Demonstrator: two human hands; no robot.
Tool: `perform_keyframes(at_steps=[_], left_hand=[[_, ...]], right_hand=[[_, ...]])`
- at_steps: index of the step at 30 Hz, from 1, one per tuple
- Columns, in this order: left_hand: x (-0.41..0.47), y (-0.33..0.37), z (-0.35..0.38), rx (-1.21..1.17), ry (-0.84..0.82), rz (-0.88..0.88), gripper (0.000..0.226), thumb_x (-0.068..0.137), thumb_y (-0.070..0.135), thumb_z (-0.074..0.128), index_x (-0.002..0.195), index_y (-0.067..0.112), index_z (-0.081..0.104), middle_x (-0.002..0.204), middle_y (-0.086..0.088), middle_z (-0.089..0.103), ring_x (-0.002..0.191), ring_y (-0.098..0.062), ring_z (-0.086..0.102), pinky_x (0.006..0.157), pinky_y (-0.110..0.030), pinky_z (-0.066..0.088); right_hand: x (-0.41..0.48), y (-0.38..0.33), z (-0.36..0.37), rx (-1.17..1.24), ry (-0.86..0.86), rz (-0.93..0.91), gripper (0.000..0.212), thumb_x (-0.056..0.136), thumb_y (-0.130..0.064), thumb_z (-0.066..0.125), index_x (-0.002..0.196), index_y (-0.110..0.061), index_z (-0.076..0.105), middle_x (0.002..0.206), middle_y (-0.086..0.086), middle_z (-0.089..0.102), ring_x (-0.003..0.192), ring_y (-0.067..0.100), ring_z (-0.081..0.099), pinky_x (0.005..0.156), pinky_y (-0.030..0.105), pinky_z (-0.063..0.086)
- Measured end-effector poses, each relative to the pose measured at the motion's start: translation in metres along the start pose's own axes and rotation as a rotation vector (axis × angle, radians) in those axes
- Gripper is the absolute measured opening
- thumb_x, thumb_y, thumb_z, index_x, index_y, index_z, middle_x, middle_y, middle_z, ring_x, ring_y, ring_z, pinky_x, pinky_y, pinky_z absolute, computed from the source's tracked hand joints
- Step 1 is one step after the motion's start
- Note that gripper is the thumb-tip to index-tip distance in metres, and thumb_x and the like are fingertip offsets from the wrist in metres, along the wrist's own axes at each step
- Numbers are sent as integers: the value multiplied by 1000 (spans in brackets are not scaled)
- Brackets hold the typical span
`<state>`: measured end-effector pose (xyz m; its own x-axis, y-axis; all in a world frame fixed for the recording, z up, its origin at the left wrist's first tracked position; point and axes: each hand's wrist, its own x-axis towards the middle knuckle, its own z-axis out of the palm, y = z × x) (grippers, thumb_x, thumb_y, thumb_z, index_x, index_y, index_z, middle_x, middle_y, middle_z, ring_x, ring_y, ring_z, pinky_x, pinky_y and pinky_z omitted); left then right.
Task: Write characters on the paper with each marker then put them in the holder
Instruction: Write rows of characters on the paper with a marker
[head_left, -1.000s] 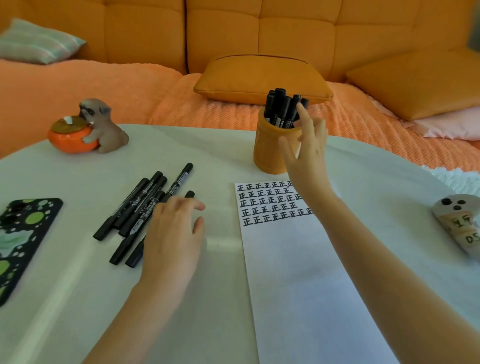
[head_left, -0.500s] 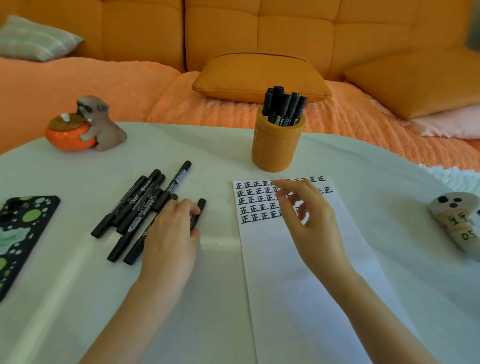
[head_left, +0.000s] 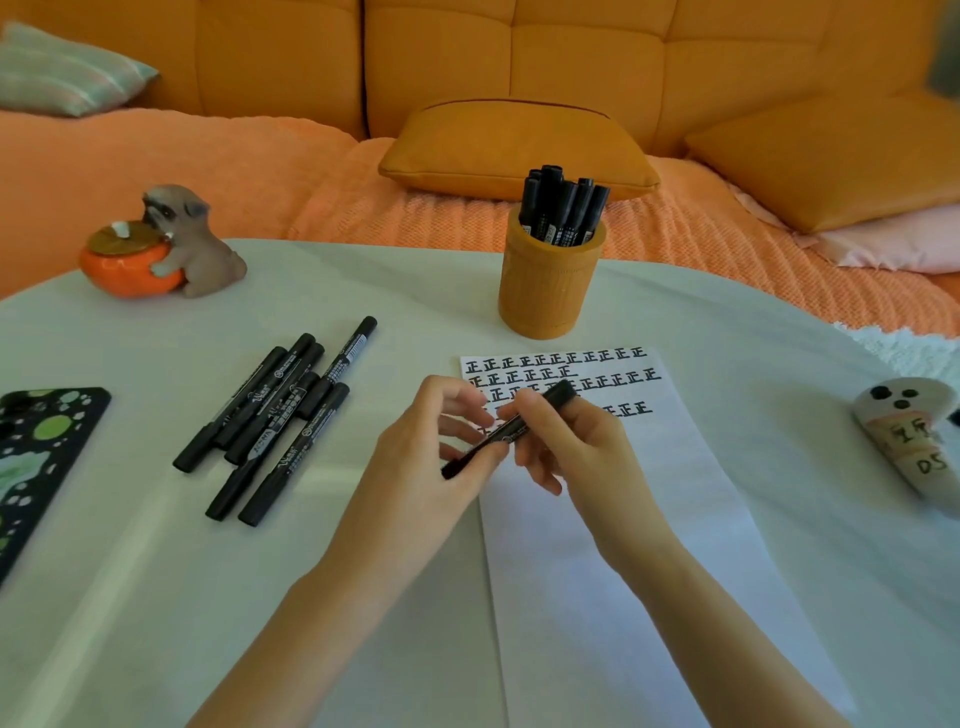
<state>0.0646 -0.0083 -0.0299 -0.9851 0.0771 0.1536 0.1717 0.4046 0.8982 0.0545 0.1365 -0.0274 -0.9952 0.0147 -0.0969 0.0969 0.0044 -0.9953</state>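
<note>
A: Quick one. You have both hands on one black marker (head_left: 511, 430), mid-table, over the written top part of the paper (head_left: 623, 545).

B: Yes. Your left hand (head_left: 441, 441) pinches the near end between thumb and fingertips. Your right hand (head_left: 576, 447) has its fingers curled round the far end. The marker is tilted, with its far end pointing right.

A: Is it touching the sheet?

B: Cannot tell, your hands hide that. Rows of characters (head_left: 561, 358) run across the far edge of the paper, partly behind your fingers.

A: And the holder (head_left: 545, 291)?

B: An orange cup, upright, just beyond the paper's far edge. Capped markers (head_left: 563, 208) stand in it.

A: What about the rest of the pens?

B: Several loose markers (head_left: 275, 415) lie side by side on the white table (head_left: 156, 597), left of your left hand and apart from it.

A: Any clutter?

B: A dog figurine (head_left: 192, 244) hugs an orange pot at far left. A spotted phone case (head_left: 41, 457) is at the left edge. A white ghost-faced figure (head_left: 914, 431) lies at the right edge. An orange cushion (head_left: 519, 145) sits on the sofa behind the holder.
</note>
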Motion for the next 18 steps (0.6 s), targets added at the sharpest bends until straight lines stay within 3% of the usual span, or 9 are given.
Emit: perform_keyframes(at_steps=[4,9,14,18], left_hand=[[1,-5,-3,117,-103,-74,11,86,38,58,93,30,57,79,13,66,72,-1,62,67,-21,46],[-1,-1,3,184,-169,-35,22,93,41,42,85,24,55,58,14,48,52,-6,41,49,-21,30],[-3,2,3,207,-170,-2,26,88,50,35,87,29,51,66,-7,45,51,-12,35,50,-25,24],[-3,5,4,95,-189,-25,25,87,49,41,82,29,55,55,-1,35,49,-11,30,53,-29,24]], right_hand=[[-1,-1,-5,46,25,-24,27,95,-26,54,85,-6,69,59,6,57,49,14,43,45,19,34],[-2,-3,-5,56,27,-25,28,97,-26,50,82,-7,66,54,4,52,48,14,41,46,22,32],[-3,-6,-3,107,-6,-21,29,99,-23,46,81,-7,61,51,4,49,44,12,40,44,20,30],[-3,-7,-5,123,-4,-23,28,99,-22,45,79,-9,60,49,3,49,43,11,40,43,18,31]])
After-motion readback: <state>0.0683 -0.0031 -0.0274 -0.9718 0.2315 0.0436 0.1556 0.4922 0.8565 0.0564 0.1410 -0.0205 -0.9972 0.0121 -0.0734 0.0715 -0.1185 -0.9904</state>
